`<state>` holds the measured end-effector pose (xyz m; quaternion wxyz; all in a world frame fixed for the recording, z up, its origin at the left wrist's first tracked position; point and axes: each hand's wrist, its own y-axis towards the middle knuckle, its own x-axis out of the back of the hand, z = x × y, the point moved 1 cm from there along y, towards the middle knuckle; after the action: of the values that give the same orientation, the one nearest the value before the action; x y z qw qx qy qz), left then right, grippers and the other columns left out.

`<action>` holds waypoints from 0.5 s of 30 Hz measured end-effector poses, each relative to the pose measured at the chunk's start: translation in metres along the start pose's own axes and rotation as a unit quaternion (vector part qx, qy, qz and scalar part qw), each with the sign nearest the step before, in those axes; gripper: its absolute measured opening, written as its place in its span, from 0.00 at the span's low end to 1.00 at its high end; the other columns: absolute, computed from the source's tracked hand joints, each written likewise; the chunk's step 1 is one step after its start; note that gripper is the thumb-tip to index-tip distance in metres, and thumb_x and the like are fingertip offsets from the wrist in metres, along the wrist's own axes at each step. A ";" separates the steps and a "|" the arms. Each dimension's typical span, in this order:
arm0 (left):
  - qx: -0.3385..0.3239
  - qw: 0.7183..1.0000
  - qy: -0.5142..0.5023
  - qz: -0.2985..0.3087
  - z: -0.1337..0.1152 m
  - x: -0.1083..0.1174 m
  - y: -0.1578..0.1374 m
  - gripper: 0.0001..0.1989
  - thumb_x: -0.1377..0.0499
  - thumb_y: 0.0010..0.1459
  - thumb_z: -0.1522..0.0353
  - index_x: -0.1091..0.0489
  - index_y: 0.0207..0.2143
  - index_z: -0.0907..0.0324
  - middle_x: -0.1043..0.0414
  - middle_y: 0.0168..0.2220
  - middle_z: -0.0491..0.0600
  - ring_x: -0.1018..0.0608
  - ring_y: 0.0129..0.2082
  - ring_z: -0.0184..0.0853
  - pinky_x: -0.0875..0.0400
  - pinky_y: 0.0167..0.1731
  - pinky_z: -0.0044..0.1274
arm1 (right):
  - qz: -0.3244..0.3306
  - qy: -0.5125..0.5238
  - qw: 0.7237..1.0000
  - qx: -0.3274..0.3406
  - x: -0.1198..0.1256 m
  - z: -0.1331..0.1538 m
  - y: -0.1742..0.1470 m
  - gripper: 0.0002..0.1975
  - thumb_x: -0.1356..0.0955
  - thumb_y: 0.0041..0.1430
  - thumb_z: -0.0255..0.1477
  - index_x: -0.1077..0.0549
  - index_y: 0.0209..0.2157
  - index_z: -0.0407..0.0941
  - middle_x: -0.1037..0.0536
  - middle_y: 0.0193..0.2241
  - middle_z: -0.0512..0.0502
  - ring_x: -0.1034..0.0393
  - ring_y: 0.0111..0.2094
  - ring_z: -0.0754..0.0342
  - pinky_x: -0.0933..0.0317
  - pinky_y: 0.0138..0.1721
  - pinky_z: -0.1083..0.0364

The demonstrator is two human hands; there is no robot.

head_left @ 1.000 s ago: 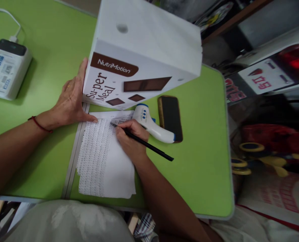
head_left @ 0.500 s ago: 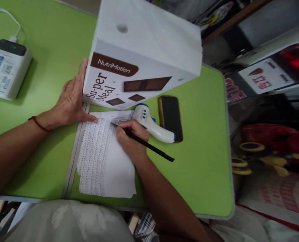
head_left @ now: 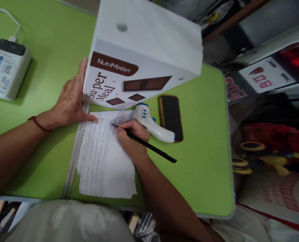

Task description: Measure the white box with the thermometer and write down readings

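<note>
A black pen (head_left: 151, 147) is pinched in my right hand (head_left: 134, 137), its tip on or just above the written part of the paper sheets (head_left: 119, 171). Dense rows of small handwriting cover the left part of the paper; the lower right is blank. My left hand (head_left: 72, 99) lies with its fingers stretched along the left side of a white box (head_left: 149, 37), thumb apart and resting at the paper's upper left. Beside my right hand lies a white and blue infrared thermometer (head_left: 156, 129), partly hidden by that hand.
A dark phone (head_left: 170, 117) lies right of the thermometer on the green table (head_left: 204, 168). At the far left stands a white power bank (head_left: 10, 70) with a cable (head_left: 17, 25). Beyond the table's right edge are bags (head_left: 277, 198) and yellow-handled items (head_left: 252, 146).
The pen tip has shifted very slightly to the right, and its rear end has swung slightly right and down. My left hand, the box and the paper have stayed in place.
</note>
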<state>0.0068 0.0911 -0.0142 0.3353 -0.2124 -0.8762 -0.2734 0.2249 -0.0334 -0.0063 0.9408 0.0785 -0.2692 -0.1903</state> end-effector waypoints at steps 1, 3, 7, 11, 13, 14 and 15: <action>0.002 1.000 0.000 0.001 0.000 0.000 0.000 0.75 0.32 0.32 0.31 0.60 0.74 0.55 0.48 0.71 0.65 0.40 0.68 0.69 0.45 0.65 0.57 | 0.003 -0.002 1.000 -0.005 0.000 0.001 0.000 0.05 0.34 0.46 0.29 0.34 0.19 0.49 0.33 0.15 0.58 0.40 0.19 0.59 0.40 0.23 0.57; 0.003 1.000 0.001 0.006 0.000 -0.001 0.000 0.75 0.33 0.32 0.30 0.59 0.73 0.55 0.48 0.71 0.66 0.41 0.68 0.69 0.46 0.65 0.58 | 0.007 -0.007 1.000 -0.019 0.001 0.001 0.000 0.05 0.34 0.46 0.30 0.33 0.19 0.49 0.32 0.16 0.58 0.39 0.19 0.58 0.39 0.23 0.56; 0.003 1.000 0.000 -0.005 0.001 -0.001 -0.001 0.73 0.33 0.32 0.30 0.58 0.73 0.53 0.46 0.70 0.63 0.39 0.68 0.68 0.45 0.65 0.57 | -0.011 0.001 1.000 -0.027 0.003 0.000 0.001 0.04 0.34 0.47 0.30 0.32 0.21 0.49 0.29 0.17 0.57 0.37 0.20 0.58 0.37 0.24 0.56; 0.009 1.000 0.002 -0.009 -0.002 -0.001 -0.001 0.72 0.32 0.32 0.30 0.55 0.72 0.54 0.44 0.69 0.65 0.40 0.68 0.67 0.46 0.66 0.54 | -0.008 -0.003 1.000 -0.015 0.003 -0.002 0.001 0.04 0.34 0.48 0.28 0.32 0.21 0.49 0.30 0.18 0.57 0.36 0.21 0.58 0.36 0.26 0.55; 0.012 1.000 0.005 0.001 -0.004 0.000 -0.001 0.73 0.33 0.32 0.30 0.56 0.72 0.56 0.46 0.70 0.66 0.40 0.68 0.67 0.46 0.66 0.55 | -0.006 -0.004 1.000 -0.009 0.003 -0.003 0.000 0.04 0.34 0.47 0.28 0.32 0.21 0.49 0.30 0.18 0.57 0.37 0.21 0.58 0.37 0.25 0.55; 0.013 1.000 0.005 0.004 -0.004 0.001 0.000 0.74 0.33 0.32 0.30 0.56 0.72 0.56 0.47 0.70 0.66 0.40 0.68 0.67 0.46 0.66 0.56 | -0.007 -0.004 1.000 -0.006 0.002 -0.003 0.000 0.04 0.34 0.47 0.28 0.32 0.21 0.49 0.30 0.18 0.57 0.37 0.21 0.58 0.37 0.25 0.56; 0.013 1.000 0.004 0.005 -0.005 0.001 0.000 0.74 0.33 0.33 0.30 0.57 0.73 0.57 0.47 0.70 0.66 0.40 0.68 0.67 0.46 0.66 0.56 | -0.010 -0.006 1.000 -0.005 0.002 -0.003 0.000 0.04 0.33 0.47 0.28 0.32 0.21 0.49 0.30 0.17 0.57 0.37 0.20 0.58 0.38 0.24 0.56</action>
<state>0.0083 0.0882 -0.0107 0.3427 -0.2110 -0.8772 -0.2617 0.2276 -0.0341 -0.0080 0.9376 0.0757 -0.2734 -0.2013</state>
